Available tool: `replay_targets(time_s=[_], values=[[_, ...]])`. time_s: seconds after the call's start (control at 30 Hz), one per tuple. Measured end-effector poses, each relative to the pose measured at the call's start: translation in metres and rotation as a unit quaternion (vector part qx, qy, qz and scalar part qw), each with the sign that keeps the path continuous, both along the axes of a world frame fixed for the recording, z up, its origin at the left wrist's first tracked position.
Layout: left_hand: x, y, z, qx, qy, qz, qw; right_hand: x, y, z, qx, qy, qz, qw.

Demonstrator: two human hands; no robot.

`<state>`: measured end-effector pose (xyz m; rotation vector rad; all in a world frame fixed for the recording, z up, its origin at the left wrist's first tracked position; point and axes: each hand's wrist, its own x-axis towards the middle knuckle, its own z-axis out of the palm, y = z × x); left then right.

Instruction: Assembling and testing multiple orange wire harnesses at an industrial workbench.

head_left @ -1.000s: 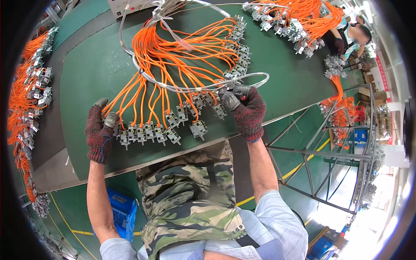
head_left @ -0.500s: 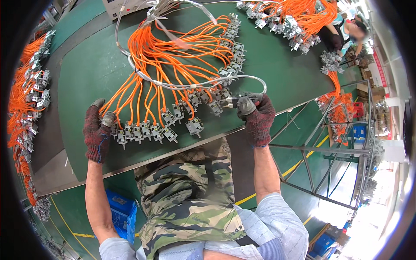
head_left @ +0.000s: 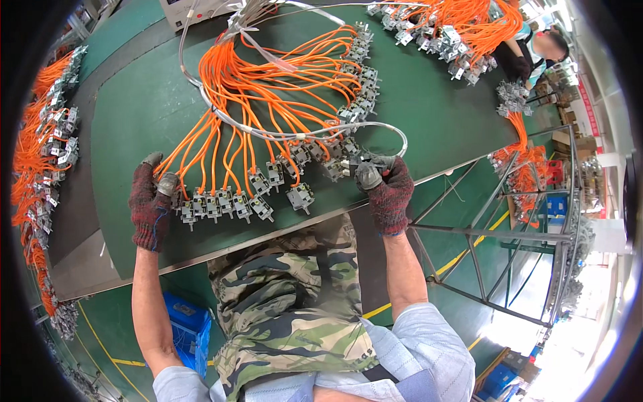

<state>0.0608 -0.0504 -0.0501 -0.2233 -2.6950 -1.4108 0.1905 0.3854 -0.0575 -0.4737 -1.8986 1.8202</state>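
A fan of orange cables (head_left: 231, 87) spreads over the green tabletop, each ending in a small grey metal connector block. My left hand (head_left: 153, 201), in a dark red-grey knit glove, is closed at the left end of the row, thumb and fingers around the outermost orange cable; its end is partly hidden. My right hand (head_left: 388, 191), gloved alike, grips a plug-like end piece of a looped grey cable (head_left: 301, 136). That piece is mostly covered by my fingers and points left at the connector blocks (head_left: 335, 167); whether it touches one I cannot tell. A single connector block (head_left: 301, 197) lies nearer the table edge.
More orange bundles lie at the far left (head_left: 40, 147) and the top right (head_left: 462, 40). A pale instrument box (head_left: 191, 12) stands at the back. Right of the table is a metal frame (head_left: 492, 234); a person (head_left: 536, 53) is beyond. A blue bin (head_left: 187, 328) sits below.
My right hand has moved left and slightly down, bringing the plug end and cable loop closer to the connector blocks. My left hand has stayed in place.
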Motion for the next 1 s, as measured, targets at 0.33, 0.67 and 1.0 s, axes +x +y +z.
replay_targets(time_s=[0.33,0.67,1.0], values=[[-0.003,-0.001,-0.002,-0.023,0.011,-0.009,1.0,-0.003,-0.008,0.015,0.196,0.022,-0.034,0.98],[-0.004,-0.005,-0.006,-0.07,0.022,-0.003,0.997,-0.033,-0.048,0.012,0.203,0.094,0.012,0.975],[-0.001,-0.001,-0.003,-0.014,0.007,0.006,1.0,-0.037,-0.045,0.018,0.294,0.135,0.047,0.945]])
